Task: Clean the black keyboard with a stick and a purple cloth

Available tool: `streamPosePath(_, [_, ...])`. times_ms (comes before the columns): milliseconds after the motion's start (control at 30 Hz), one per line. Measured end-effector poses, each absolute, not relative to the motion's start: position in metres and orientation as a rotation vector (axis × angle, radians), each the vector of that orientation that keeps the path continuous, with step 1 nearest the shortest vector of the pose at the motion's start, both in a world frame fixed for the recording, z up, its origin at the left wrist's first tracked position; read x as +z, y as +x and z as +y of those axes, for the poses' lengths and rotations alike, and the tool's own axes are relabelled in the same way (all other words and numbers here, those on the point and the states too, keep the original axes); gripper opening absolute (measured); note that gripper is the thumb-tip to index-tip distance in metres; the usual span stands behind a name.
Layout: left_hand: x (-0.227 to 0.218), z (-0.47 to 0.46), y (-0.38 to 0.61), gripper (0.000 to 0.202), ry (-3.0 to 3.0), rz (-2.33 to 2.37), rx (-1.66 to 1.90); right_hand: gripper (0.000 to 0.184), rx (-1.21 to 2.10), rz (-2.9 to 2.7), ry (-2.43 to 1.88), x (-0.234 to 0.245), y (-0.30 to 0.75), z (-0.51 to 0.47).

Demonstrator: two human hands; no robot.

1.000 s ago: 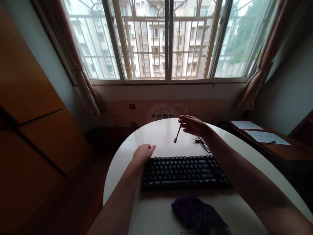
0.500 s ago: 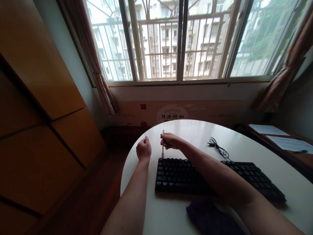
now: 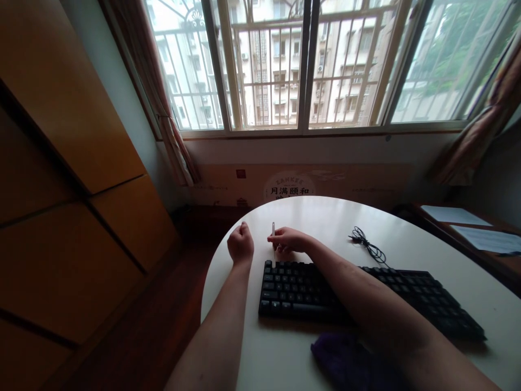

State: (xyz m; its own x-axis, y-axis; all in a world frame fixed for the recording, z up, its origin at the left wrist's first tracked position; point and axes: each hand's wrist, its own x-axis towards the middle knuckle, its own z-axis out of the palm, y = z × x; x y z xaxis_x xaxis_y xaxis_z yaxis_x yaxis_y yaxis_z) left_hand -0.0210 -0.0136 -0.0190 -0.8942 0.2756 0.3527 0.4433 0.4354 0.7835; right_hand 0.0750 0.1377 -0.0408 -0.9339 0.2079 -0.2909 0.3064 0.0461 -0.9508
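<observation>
My right hand (image 3: 290, 240) pinches a slim, pale cleaning brush (image 3: 273, 228), held upright. Its lower tip meets the top-left keys of a black keyboard (image 3: 295, 288) lying on the white table. My right forearm crosses above the keyboard and hides part of its middle. To the left, my left hand (image 3: 240, 244) is closed in a fist beside the keyboard's upper left corner, with nothing visible in it. Below the keyboard, a dark purple cloth (image 3: 342, 355) lies partly under my right arm.
A coiled black cable (image 3: 368, 245) lies behind the keyboard on the round white table (image 3: 254, 342). Papers (image 3: 486, 239) rest on a brown surface at the right. Beyond the table are a printed cardboard box (image 3: 215, 184) and a barred window; a wooden cabinet (image 3: 114, 228) stands left.
The brush and my right hand have moved slightly right along the top row of keys. My left fist stays closed in about the same place. The whole view has shifted a little.
</observation>
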Motion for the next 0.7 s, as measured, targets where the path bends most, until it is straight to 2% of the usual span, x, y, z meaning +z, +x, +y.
streamPosePath(267, [-0.0177, -0.0156, -0.0188, 0.05, -0.62, -2.456, -1.482, 0.027, -2.134, 2.218, 0.423, -0.0418, 0.0789, 0.1377])
streamPosePath(467, [-0.0183, -0.0159, -0.0182, 0.049, -0.639, -2.474, -1.456, 0.016, -2.27, 2.379, 0.555, -0.0373, 0.0757, 0.1356])
streamPosePath(700, [-0.0179, -0.0162, -0.0175, 0.048, -0.643, -2.468, -1.473, 0.023, -2.248, 2.28, 0.356, -0.0359, 0.0798, 0.1306])
